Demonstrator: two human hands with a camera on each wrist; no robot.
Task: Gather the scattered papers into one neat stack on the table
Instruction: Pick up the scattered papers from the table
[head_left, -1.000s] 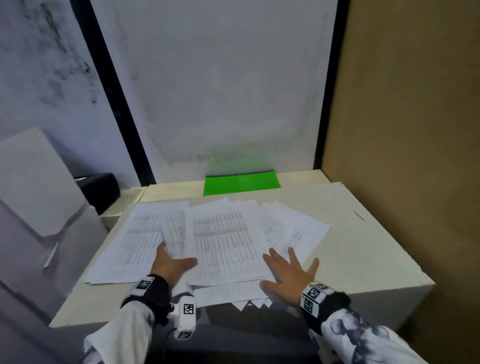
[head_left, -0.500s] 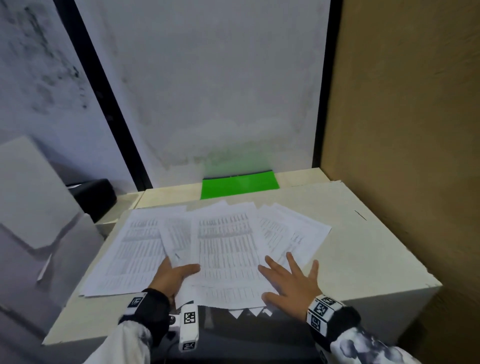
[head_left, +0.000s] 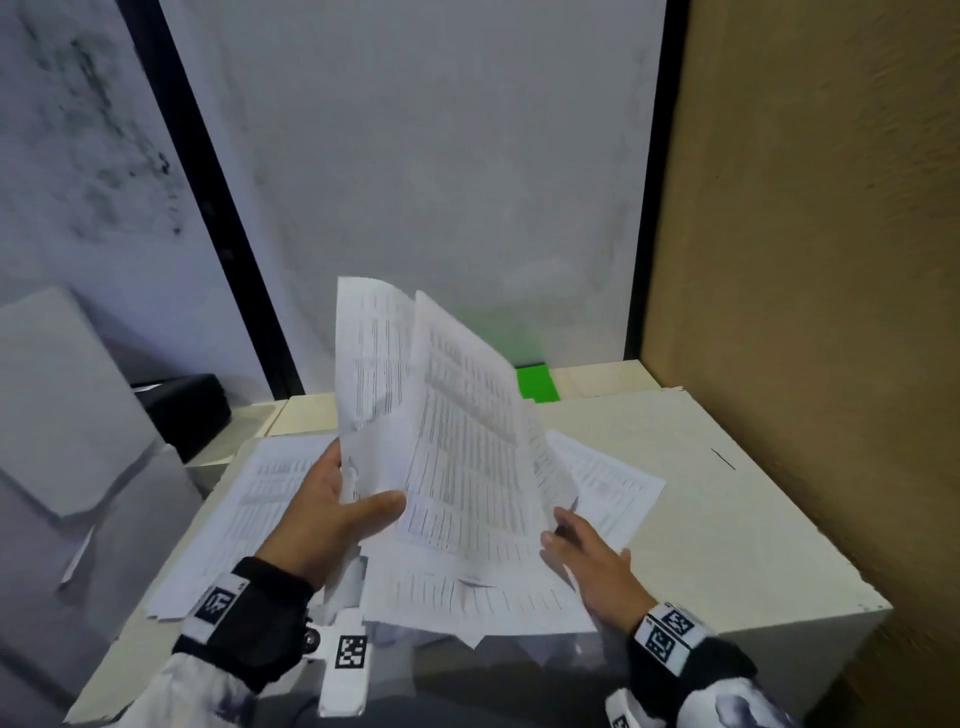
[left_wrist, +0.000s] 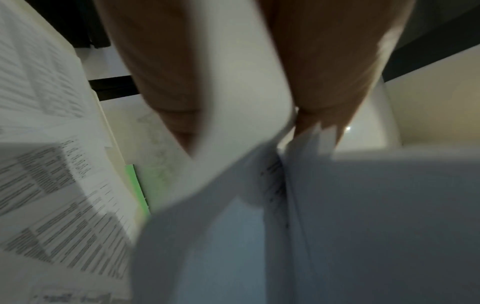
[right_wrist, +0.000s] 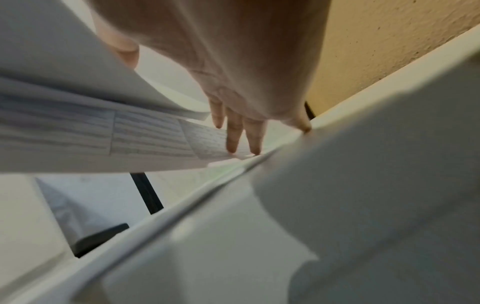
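Several white printed papers lie on the cream table (head_left: 737, 525). My left hand (head_left: 358, 504) grips a bundle of them (head_left: 462, 447) and holds it raised and tilted above the table, thumb on the front. The left wrist view shows the bundle (left_wrist: 246, 92) pinched between thumb and fingers (left_wrist: 332, 72). My right hand (head_left: 582, 551) reaches in beside and under the raised bundle. Its fingers (right_wrist: 233, 133) are straight, with their tips on a printed sheet (right_wrist: 145, 139). Loose sheets stay flat at the left (head_left: 254, 514) and at the right (head_left: 618, 483).
A green sheet (head_left: 537, 382) lies at the table's far edge, partly hidden by the raised papers. A black object (head_left: 182, 410) and a grey box (head_left: 62, 415) stand to the left. A brown wall (head_left: 805, 312) borders the table on the right.
My left hand has lifted a bundle of sheets off the table and tilted it up. My right hand has left the top of the pile and slid in under the raised sheets.
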